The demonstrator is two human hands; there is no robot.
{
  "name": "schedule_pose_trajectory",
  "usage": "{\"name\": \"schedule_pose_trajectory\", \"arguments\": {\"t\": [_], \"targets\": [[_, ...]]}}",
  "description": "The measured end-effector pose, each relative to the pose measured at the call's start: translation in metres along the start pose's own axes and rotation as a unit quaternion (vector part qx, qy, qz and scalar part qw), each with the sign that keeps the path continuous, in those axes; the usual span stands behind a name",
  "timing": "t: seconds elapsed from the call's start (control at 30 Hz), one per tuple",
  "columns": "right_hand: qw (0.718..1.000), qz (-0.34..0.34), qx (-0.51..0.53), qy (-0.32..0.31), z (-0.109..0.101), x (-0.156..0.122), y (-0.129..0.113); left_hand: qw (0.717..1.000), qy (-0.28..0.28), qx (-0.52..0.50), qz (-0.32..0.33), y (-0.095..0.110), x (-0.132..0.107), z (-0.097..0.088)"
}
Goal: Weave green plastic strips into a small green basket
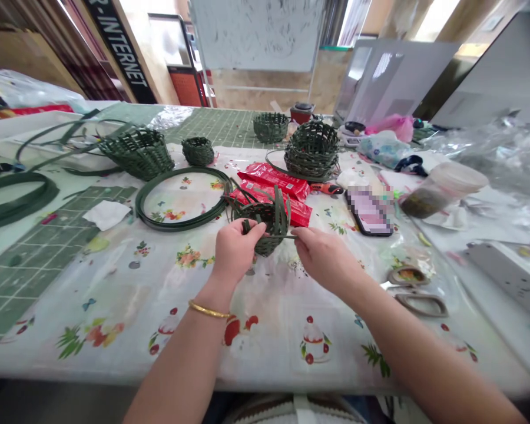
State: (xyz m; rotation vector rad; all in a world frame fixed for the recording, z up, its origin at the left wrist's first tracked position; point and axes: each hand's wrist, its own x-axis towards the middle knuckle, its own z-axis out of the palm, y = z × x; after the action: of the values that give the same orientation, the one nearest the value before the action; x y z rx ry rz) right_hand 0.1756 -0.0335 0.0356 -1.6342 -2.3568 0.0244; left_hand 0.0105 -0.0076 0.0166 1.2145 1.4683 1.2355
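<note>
Gripping the part-woven green basket (265,244) in the left hand (235,250), right hand (322,259) pinching a thin strip (280,237), upright ends left loose, a finished basket (312,152) sitting upper centre.

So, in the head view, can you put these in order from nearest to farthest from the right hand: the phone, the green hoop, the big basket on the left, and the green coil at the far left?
From the right hand:
1. The phone: just ahead, on the hand's right.
2. The hoop: left, past the hands.
3. The basket: farther left and back.
4. The coil: at the far left edge.
</note>
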Motion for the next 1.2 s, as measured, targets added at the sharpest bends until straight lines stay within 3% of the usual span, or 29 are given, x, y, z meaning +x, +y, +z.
{"name": "schedule_pose_trajectory", "arguments": {"t": [0.2,0.37,0.5,0.6,0.73,0.97,1.1,1.2], "targets": [[0.993,-0.064,-0.079,0.056,-0.016,0.003,-0.009,0.992,-0.078,-0.069,-0.069,0.024,-0.004,-0.007],[0.974,-0.168,-0.028,0.149,-0.043,0.009,0.008,0.978,-0.163,-0.078,-0.102,0.058,-0.003,-0.017],[0.977,-0.192,-0.05,0.078,-0.065,0.012,0.006,0.982,-0.167,-0.03,-0.084,0.074,0.001,-0.015],[0.989,-0.131,-0.074,0.0,-0.075,0.014,0.0,0.985,-0.157,-0.008,-0.075,0.079,0.005,-0.009],[0.993,-0.047,-0.096,-0.053,-0.076,0.02,-0.004,0.989,-0.137,0.017,-0.053,0.087,0.01,0.0],[0.983,-0.054,-0.168,-0.051,-0.076,0.03,-0.002,0.988,-0.134,0.042,-0.063,0.091,0.019,0.014],[0.985,-0.066,-0.152,-0.046,-0.08,0.035,0.007,0.982,-0.174,0.029,-0.067,0.094,0.02,0.016],[0.993,-0.082,-0.073,-0.039,-0.078,0.035,0.02,0.973,-0.222,0.013,-0.063,0.098,0.018,0.007]]}}
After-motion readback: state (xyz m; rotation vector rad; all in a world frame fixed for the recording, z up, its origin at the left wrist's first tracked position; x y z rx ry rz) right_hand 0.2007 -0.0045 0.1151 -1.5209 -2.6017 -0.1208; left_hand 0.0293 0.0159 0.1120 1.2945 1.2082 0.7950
